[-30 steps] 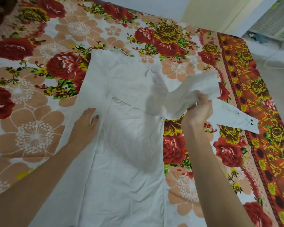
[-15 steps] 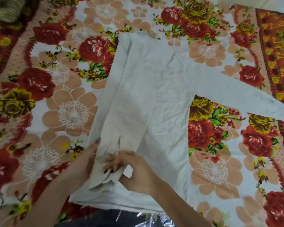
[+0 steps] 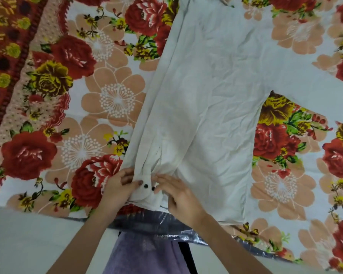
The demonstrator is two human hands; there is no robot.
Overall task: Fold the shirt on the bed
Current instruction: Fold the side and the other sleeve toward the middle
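**A:** Where is the shirt?

**B:** It lies flat and wrinkled on the bed. Its hem is at the near edge and its body runs up toward the far edge. Under it is a floral sheet with red, yellow and peach flowers.

**A:** And the sleeves?

**B:** One folded sleeve is laid down along the left side of the body, on top of it. Its cuff ends just short of the near edge. The other sleeve stretches out flat toward the right edge of the bed and runs out of view there.

**A:** What are the hands doing?

**B:** Both are at the cuff. The left hand grips its left side, with the thumb on top of the cloth and the fingers curled at the edge. The right hand rests on the fabric, its fingers nearly straight and their tips touching the cloth just above the cuff. Its thumb tip sits beside the two dark buttons.

**A:** Is the right hand pinching anything?

**B:** Not that I can see; it lies fairly flat on the cloth.

**A:** Anything else in view?

**B:** Clear plastic wrap shows along the near edge of the bed, below the hem. Under the arms is a purple garment on the person, and a pale floor at the near left.
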